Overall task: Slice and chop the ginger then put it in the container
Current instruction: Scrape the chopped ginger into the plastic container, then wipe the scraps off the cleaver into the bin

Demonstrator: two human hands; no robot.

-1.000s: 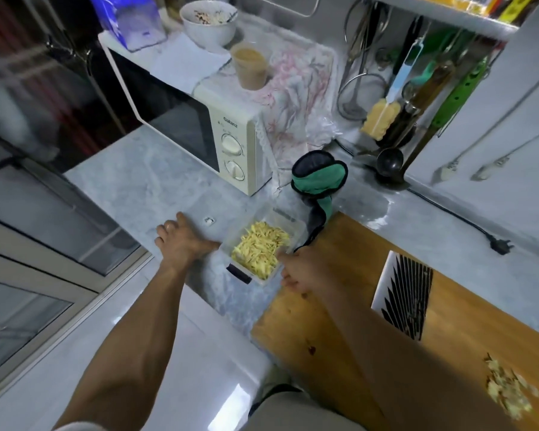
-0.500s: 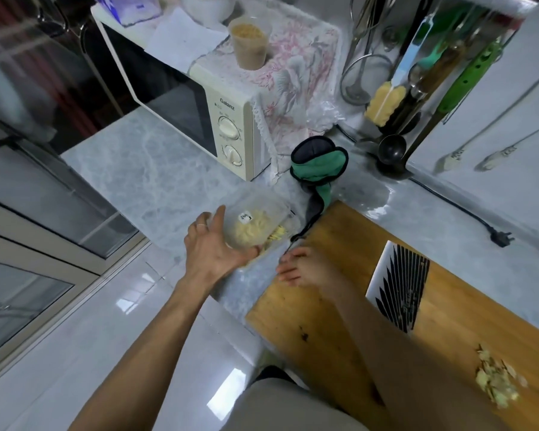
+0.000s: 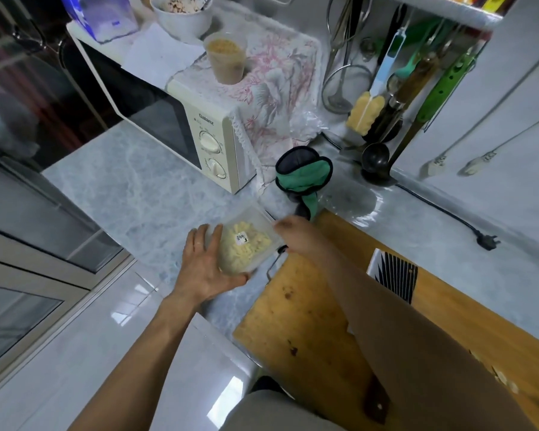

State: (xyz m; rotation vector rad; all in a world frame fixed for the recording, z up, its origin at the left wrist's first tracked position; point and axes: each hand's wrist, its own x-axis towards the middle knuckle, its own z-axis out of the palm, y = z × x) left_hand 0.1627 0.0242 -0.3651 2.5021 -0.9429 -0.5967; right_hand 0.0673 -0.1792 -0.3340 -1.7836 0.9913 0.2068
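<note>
- Clear container (image 3: 246, 244) with lid on and small white sticker on top, sitting on the grey marble table (image 3: 131, 194) at about 11 o'clock of the wooden cutting board (image 3: 305, 309), just off its corner.
- Pale yellow chopped ginger (image 3: 231, 253) visible through the lid, filling the container.
- Left hand (image 3: 204, 265) spread along the container's 8 o'clock side, fingers straight and pressed to its edge, thumb under the near corner.
- Right hand (image 3: 296, 234) at the container's 3 o'clock edge, blurred; open or gripping cannot be told.
- Striped black-and-white cleaver blade (image 3: 392, 275) lying flat on the board at 3 o'clock of the container, well apart.
- Few ginger scraps (image 3: 501, 376) on the board at 4 o'clock.
- Green oven mitt (image 3: 305, 178) at 1 o'clock of the container, near it.
- Cream microwave (image 3: 181, 119) at 11 o'clock, cloth draped on top.
</note>
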